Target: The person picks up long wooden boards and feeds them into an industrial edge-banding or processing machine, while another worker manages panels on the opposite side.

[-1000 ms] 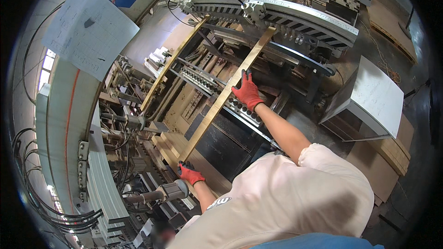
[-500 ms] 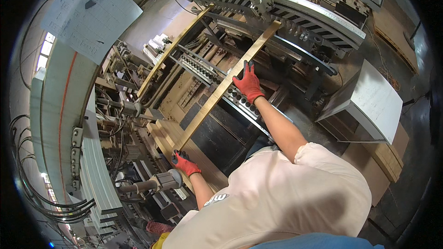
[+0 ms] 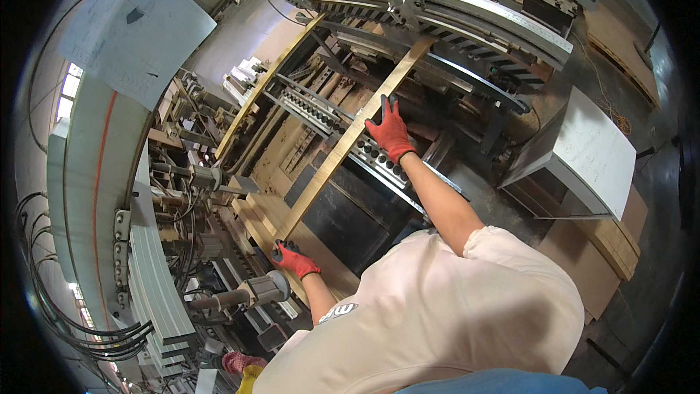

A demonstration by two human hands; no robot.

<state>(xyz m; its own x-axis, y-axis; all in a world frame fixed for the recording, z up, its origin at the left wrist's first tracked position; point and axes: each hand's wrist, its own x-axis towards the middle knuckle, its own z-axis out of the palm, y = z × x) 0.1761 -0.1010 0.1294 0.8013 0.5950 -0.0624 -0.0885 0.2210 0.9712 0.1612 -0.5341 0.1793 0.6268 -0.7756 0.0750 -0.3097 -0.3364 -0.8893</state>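
We held a long wooden strip (image 3: 343, 147) diagonally across the open bed of a woodworking machine (image 3: 452, 7). Our left hand (image 3: 294, 258), in a red glove, was closed around the near end of the strip, pinching it just beside a stack of boards (image 3: 266, 222). Our right hand (image 3: 390, 131), also gloved in red, lay flat on the strip further along, fingers (image 3: 383, 107) spread and pressing it down rather than gripping it. We judged that this two-point hold kept the long, thin piece straight and steady over the perforated metal rail (image 3: 321, 117). The far end of the strip reached the curved metal guide rail (image 3: 510, 22). A white cabinet (image 3: 590, 149) stood at the right.
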